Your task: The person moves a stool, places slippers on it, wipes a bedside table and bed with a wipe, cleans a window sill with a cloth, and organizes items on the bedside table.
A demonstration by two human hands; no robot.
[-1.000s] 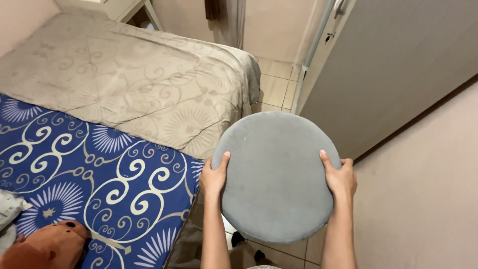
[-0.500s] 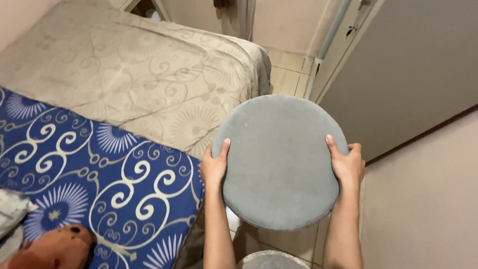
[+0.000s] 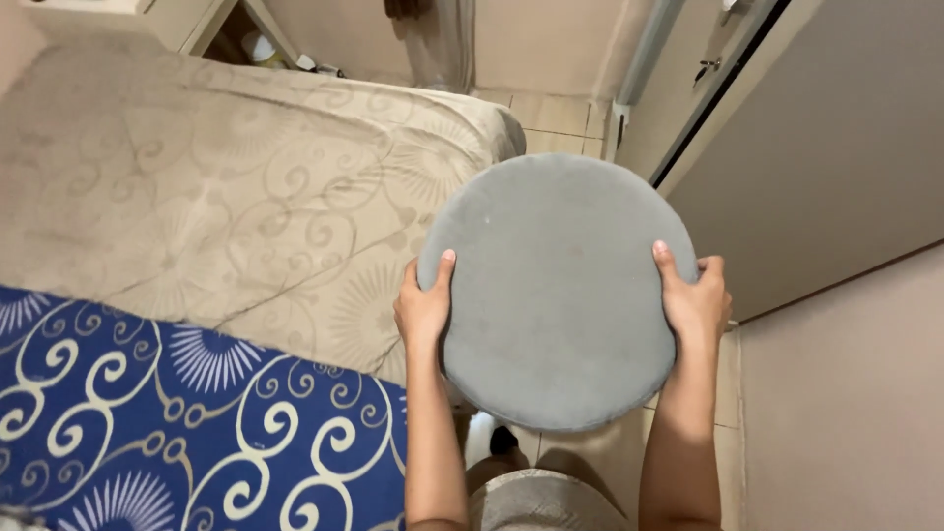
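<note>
The round grey soft cushion (image 3: pixel 556 290) is up in the air between both hands, beside the bed with the beige swirly cover (image 3: pixel 226 197). The left hand (image 3: pixel 423 310) grips its left edge and the right hand (image 3: pixel 696 305) grips its right edge, both equally near.

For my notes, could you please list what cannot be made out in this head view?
- Fingers of the left hand and right hand: hidden behind the round grey cushion.
- Floor beneath: covered by the cushion.
- Small items by the bed's far corner: too small.
</note>
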